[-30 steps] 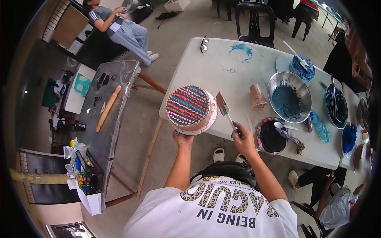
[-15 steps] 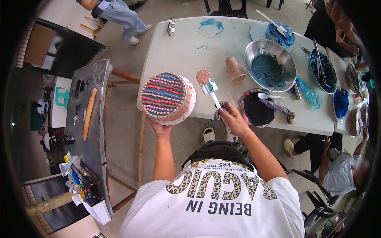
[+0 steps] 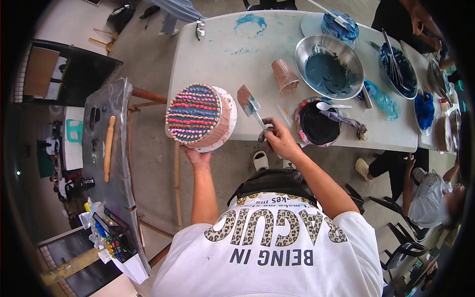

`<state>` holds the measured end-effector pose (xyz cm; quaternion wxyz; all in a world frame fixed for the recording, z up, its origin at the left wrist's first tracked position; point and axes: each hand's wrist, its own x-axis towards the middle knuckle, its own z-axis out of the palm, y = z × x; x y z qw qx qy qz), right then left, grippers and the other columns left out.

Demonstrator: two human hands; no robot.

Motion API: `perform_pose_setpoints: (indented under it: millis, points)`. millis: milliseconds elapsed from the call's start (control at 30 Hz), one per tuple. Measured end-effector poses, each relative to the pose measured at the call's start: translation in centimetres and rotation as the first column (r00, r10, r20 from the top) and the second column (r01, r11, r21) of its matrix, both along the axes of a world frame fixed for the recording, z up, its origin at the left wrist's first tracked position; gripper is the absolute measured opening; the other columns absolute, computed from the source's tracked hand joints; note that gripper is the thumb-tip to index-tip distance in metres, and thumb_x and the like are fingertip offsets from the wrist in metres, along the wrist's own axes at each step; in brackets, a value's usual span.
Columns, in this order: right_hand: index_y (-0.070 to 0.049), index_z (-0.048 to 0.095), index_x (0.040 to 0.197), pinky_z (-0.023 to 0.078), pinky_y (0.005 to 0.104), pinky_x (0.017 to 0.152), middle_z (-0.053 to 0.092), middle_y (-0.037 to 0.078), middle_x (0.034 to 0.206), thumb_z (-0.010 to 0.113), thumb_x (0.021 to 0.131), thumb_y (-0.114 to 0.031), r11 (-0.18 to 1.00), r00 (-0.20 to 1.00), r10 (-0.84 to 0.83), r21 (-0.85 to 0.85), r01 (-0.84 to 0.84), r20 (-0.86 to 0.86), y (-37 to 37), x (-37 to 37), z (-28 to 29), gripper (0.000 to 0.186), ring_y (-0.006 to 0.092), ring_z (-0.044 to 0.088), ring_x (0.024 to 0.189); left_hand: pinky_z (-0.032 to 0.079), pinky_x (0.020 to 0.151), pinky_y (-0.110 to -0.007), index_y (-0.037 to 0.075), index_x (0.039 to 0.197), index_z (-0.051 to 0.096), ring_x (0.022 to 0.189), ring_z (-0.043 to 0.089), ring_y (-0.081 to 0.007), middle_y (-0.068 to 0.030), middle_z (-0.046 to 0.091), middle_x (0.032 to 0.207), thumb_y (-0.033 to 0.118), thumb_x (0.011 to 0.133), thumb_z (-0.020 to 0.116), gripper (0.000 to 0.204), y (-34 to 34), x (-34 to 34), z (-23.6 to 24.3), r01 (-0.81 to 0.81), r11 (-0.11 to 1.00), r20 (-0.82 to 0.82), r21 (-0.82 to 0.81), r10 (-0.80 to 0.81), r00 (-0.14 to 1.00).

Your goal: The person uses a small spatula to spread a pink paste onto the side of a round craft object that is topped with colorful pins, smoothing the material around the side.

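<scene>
My left hand (image 3: 198, 157) holds a cake board (image 3: 227, 131) from below, with a round cake (image 3: 193, 111) on it, slightly tilted. The cake has pink-brown frosted sides and rows of blue, red, pink and brown piped dots on top. My right hand (image 3: 277, 136) is closed on the handle of a spatula (image 3: 246, 100), its blade smeared with brownish frosting, beside the cake's right side and apart from it. Near that hand lie a dark frosting-coated round dish (image 3: 319, 130) with a white spoon (image 3: 334, 107) and a smeared plastic cup (image 3: 284, 76).
The white table (image 3: 222, 59) holds a steel bowl (image 3: 329, 69), a blue cake (image 3: 341, 29), a whisk bowl (image 3: 396, 72) and glasses (image 3: 200, 29). At left stands a covered table (image 3: 99, 148) with a rolling pin (image 3: 109, 148). Other people (image 3: 425, 198) are at the right.
The view has shifted, with the table higher in the picture. The cake is tilted, showing more of its side, and the spatula blade has turned. The person at upper left has mostly left view.
</scene>
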<state>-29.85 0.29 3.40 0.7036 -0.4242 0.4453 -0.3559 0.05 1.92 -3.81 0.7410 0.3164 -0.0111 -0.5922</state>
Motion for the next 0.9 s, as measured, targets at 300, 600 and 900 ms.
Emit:
perform_pose_setpoints:
  millis: [300, 600, 900]
  points:
    - [-0.001, 0.049, 0.127, 0.049, 0.0319, 0.068, 0.064, 0.013, 0.078, 0.048, 0.091, -0.008, 0.950, 0.946, -0.159, -0.303, 0.069, -0.283, 0.0, 5.3, 0.9, 0.037, 0.0182, 0.060, 0.069, 0.030, 0.112, -0.055, 0.010, 0.141, 0.040, 0.134, 0.038, -0.0348, -0.0128, 0.042, 0.145, 0.057, 0.092, 0.045, 0.068, -1.3, -1.7, 1.2, 0.052, 0.989, -0.093, -0.141, -0.065, 0.994]
    - [0.001, 0.047, 0.130, 0.046, 0.0408, 0.088, 0.060, 0.028, 0.109, 0.047, 0.089, -0.003, 0.894, 0.900, -0.279, -0.432, 0.117, -0.334, -0.3, 6.6, 0.8, 0.041, 0.0403, 0.060, 0.099, 0.031, 0.112, -0.054, 0.010, 0.142, 0.039, 0.134, 0.037, -0.0345, -0.0133, 0.040, 0.146, 0.059, 0.093, 0.040, 0.069, -2.1, -3.0, 2.3, 0.043, 0.985, -0.037, -0.169, -0.050, 0.998]
    - [0.001, 0.047, 0.130, 0.046, 0.0446, 0.088, 0.060, 0.027, 0.106, 0.047, 0.086, 0.000, 0.852, 0.869, -0.304, -0.519, 0.065, -0.390, -0.2, 6.9, -0.1, 0.043, 0.0427, 0.058, 0.099, 0.033, 0.111, -0.053, 0.010, 0.142, 0.039, 0.134, 0.038, -0.0340, -0.0132, 0.040, 0.145, 0.060, 0.094, 0.037, 0.069, -2.4, -3.8, 2.6, 0.051, 0.982, -0.026, -0.179, -0.057, 0.998]
